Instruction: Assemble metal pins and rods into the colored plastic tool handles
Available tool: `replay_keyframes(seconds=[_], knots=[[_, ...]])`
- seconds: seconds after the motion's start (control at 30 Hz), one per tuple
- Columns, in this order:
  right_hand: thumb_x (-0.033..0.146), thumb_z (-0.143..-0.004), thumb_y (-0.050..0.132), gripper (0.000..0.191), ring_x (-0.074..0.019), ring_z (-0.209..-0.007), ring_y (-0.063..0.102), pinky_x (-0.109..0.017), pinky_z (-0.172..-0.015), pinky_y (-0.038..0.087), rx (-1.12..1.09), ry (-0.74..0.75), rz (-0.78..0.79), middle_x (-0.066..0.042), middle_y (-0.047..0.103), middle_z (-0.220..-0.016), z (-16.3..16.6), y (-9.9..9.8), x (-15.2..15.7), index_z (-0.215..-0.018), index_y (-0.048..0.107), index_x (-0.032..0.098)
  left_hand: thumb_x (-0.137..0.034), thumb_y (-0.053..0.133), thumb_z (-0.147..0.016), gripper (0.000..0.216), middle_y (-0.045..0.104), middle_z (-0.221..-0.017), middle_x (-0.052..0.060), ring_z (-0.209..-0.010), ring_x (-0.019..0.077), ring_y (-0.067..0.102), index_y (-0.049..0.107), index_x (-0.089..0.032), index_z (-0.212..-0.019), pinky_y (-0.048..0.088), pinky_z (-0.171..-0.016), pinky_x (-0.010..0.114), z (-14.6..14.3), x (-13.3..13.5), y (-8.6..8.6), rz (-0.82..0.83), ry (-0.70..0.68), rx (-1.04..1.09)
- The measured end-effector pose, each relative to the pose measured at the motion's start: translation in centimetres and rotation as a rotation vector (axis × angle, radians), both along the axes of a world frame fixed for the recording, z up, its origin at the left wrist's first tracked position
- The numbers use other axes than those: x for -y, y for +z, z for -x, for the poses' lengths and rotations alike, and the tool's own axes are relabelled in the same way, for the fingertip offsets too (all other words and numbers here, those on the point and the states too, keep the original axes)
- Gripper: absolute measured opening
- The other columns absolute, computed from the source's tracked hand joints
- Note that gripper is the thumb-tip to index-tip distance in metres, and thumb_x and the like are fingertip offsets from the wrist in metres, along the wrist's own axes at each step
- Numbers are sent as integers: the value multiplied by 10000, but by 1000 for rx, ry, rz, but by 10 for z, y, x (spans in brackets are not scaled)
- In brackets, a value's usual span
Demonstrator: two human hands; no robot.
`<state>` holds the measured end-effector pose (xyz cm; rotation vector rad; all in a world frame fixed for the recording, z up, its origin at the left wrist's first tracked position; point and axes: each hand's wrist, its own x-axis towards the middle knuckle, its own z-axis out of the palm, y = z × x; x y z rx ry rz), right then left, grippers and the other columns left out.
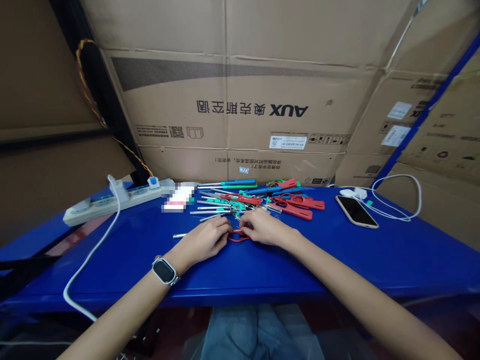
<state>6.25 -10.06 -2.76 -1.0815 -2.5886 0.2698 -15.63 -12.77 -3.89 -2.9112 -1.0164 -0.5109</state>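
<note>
Close to the table's front edge, a red long-neck lighter (pixel 237 231) lies between my two hands, its metal tube poking out to the left. My left hand (pixel 210 236), with a watch (pixel 164 270) on the wrist, is closed around the lighter's left part. From the other side, my right hand (pixel 265 227) pinches the red body near its trigger loop. Fingers cover much of the lighter. Just behind the hands lies a loose pile of similar lighters, with red handles (pixel 296 209), blue handles (pixel 240 182) and metal tubes (pixel 210 212) pointing left. Small green pieces (pixel 240 205) show among them.
The blue table (pixel 300 270) carries a phone (pixel 356 211) and a white cable (pixel 407 217) on the right. On the left are a power strip (pixel 123 197) with a trailing white cord (pixel 97 250) and a blurred white item (pixel 180 196). Cardboard (pixel 240 75) walls the back.
</note>
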Motion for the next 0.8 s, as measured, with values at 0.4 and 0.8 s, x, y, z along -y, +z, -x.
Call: replay_keyframes(seconds=[0.4, 0.8], knots=[[74, -812, 609, 140, -153, -707, 618, -241, -658, 385, -24, -7, 3, -49, 728, -779, -1, 1, 0, -785, 718, 159, -161, 485, -908, 186, 661, -1027, 58, -928, 204, 645, 629, -187, -1022, 511, -839, 321, 8, 1, 5, 86, 70, 86], [75, -821, 619, 122, -149, -725, 617, -243, -697, 419, -88, 13, 26, -40, 716, -791, -12, -1, 4, -790, 703, 158, -159, 548, -856, 198, 661, -1002, 59, -974, 238, 629, 691, -208, -983, 487, -877, 355, 17, -2, 10, 110, 113, 64]])
